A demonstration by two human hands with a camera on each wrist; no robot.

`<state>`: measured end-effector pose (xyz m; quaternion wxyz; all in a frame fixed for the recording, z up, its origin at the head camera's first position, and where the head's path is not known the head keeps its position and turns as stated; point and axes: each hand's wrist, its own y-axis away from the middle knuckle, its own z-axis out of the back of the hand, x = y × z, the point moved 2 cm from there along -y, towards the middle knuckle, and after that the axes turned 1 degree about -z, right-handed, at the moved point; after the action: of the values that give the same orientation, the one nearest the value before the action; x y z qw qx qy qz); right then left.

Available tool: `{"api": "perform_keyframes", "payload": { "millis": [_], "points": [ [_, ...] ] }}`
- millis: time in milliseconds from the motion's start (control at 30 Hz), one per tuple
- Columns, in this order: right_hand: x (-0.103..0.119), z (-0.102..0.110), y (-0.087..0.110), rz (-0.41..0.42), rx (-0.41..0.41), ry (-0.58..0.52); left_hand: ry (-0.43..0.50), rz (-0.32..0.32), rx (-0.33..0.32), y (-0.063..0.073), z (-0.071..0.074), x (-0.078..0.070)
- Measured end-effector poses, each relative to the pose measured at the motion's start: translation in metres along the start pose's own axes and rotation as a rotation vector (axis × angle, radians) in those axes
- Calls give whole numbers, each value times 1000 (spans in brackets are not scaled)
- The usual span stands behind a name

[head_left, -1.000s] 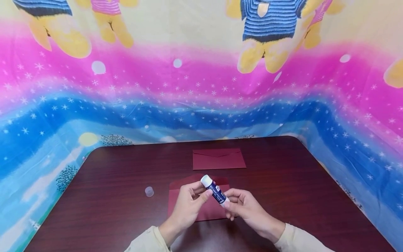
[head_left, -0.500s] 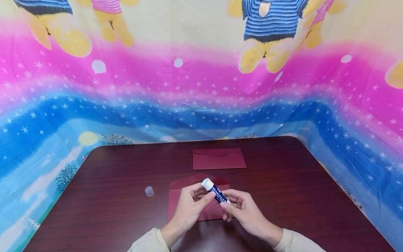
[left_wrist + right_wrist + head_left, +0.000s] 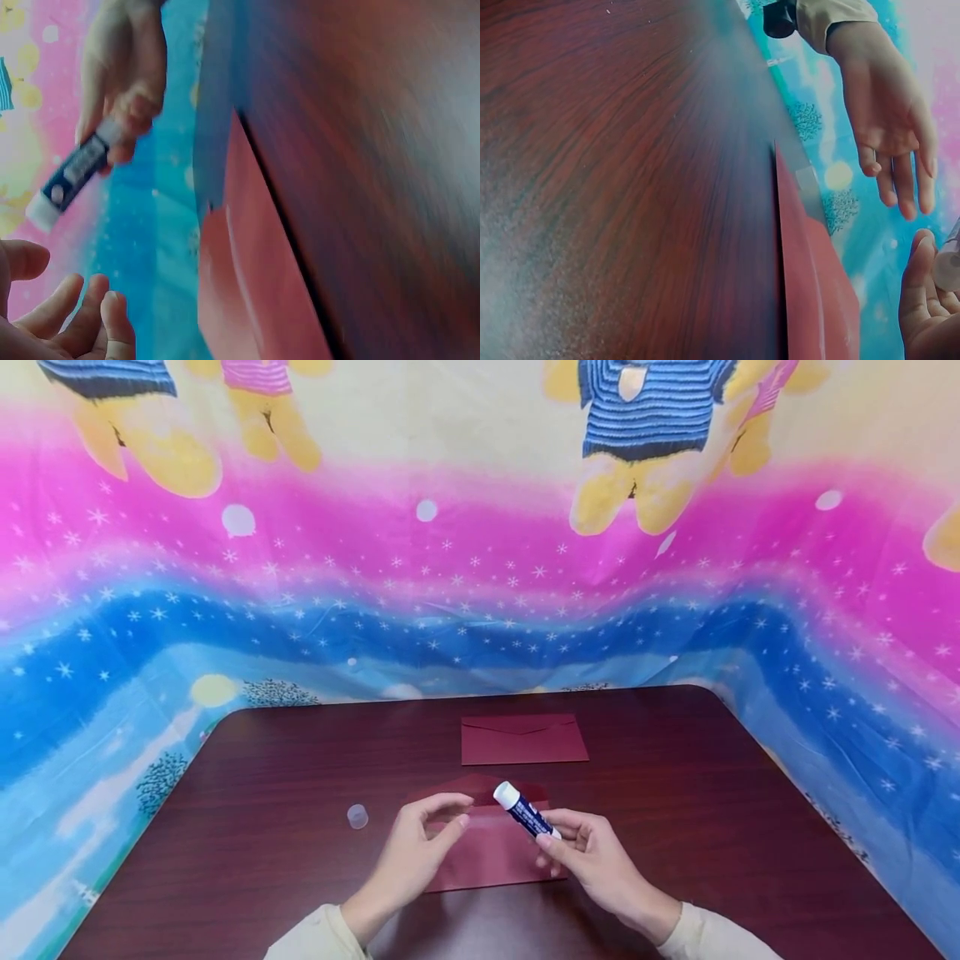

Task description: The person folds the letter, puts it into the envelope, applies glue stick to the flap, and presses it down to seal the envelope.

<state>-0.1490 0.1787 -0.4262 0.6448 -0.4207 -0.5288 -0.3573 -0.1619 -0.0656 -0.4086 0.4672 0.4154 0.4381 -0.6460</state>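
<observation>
My right hand (image 3: 603,864) pinches a glue stick (image 3: 527,812) near its lower end, above an envelope. The stick has a dark blue label and a white upper end that tilts up to the left. My left hand (image 3: 416,847) is apart from it, fingers loosely spread with nothing between them; the left wrist view shows the gap between those fingers and the glue stick (image 3: 75,172). Beneath both hands lies a dark red envelope (image 3: 495,852), its flap unfolded toward the far side. Part of it is hidden by the hands.
Left of the envelope, a small translucent cap (image 3: 357,816) rests on the dark wooden table (image 3: 285,877). Farther back lies a second red envelope (image 3: 523,741) with its flap folded down. A printed cloth (image 3: 450,577) hangs around the table's back and sides.
The left hand has let go of the glue stick's upper end and moved left. The right hand keeps hold of the stick, which has shifted slightly right.
</observation>
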Motion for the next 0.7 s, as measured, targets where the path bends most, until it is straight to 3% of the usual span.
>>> {"api": "perform_keyframes", "payload": {
  "millis": [167, 433, 700],
  "points": [
    [0, 1, 0, -17, -6, 4, -134, 23, -38, -2, 24, -1],
    [-1, 1, 1, -25, 1, 2, -460, 32, -73, -6, 63, 2],
    [-3, 1, 0, -17, 10, 10, -711, 66, -28, -10, 92, 22]
  ]
}}
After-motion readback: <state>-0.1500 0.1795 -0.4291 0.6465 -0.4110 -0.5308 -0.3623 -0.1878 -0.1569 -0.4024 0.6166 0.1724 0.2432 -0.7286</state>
